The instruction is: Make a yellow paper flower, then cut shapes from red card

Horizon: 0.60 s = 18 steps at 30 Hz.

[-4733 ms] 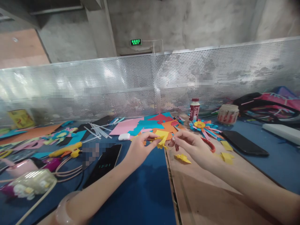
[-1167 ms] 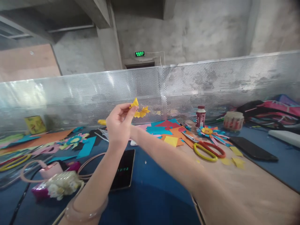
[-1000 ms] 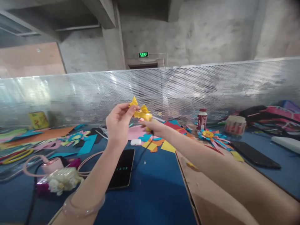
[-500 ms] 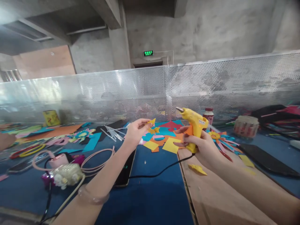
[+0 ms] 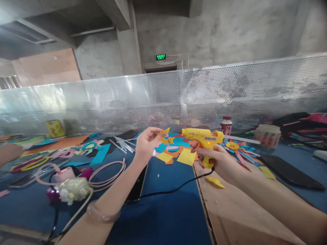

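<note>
My left hand (image 5: 146, 143) is raised above the blue table and pinches a small yellow paper cutout (image 5: 165, 135) between thumb and fingertips. My right hand (image 5: 220, 162) grips a yellow hot glue gun (image 5: 204, 139) by its handle, level with the cutout. The gun's nozzle points left and stops a short gap from the cutout. A black cord (image 5: 166, 190) runs from the gun's handle across the blue table top. A second yellow cutout (image 5: 215, 181) lies on the brown board (image 5: 230, 211) under my right hand.
Coloured paper scraps (image 5: 176, 153), clear glue sticks (image 5: 122, 143) and a paper flower (image 5: 235, 147) lie behind my hands. Black phones (image 5: 291, 170) rest right and under my left forearm. A pink cable and white earbuds (image 5: 68, 187) sit left. A perforated metal screen (image 5: 178, 98) closes off the back.
My right hand reached across to the left, took up the glue gun and brought it back. The gun tilted from nozzle-up to level, pointing at the cutout. My left hand lowered the cutout.
</note>
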Available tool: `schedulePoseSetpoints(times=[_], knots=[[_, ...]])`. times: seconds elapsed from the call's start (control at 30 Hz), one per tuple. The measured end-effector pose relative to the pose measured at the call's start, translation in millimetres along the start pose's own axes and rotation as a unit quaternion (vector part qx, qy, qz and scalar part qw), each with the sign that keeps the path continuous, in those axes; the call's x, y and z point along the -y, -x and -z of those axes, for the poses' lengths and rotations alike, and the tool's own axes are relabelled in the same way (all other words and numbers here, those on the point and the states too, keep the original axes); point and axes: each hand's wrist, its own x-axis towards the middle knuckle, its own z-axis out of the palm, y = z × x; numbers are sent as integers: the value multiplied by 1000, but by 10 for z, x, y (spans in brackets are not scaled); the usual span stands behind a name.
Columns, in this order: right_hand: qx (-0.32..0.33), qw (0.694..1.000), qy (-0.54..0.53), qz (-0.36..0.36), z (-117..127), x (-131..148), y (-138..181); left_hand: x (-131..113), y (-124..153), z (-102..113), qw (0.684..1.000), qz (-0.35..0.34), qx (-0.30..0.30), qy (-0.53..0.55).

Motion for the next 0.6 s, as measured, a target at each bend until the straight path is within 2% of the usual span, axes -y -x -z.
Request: schedulePoseSetpoints(times=[0.13, 0.37, 0.6], knots=[[2, 996, 87, -10, -46, 58, 33, 11, 10, -13, 1000, 15, 27, 6], [-66, 979, 195, 2, -30, -3, 18, 7, 33, -28, 993, 56, 99, 25], [-109, 969, 221, 27, 31, -173, -37, -6, 61, -42, 990, 59, 122, 33]])
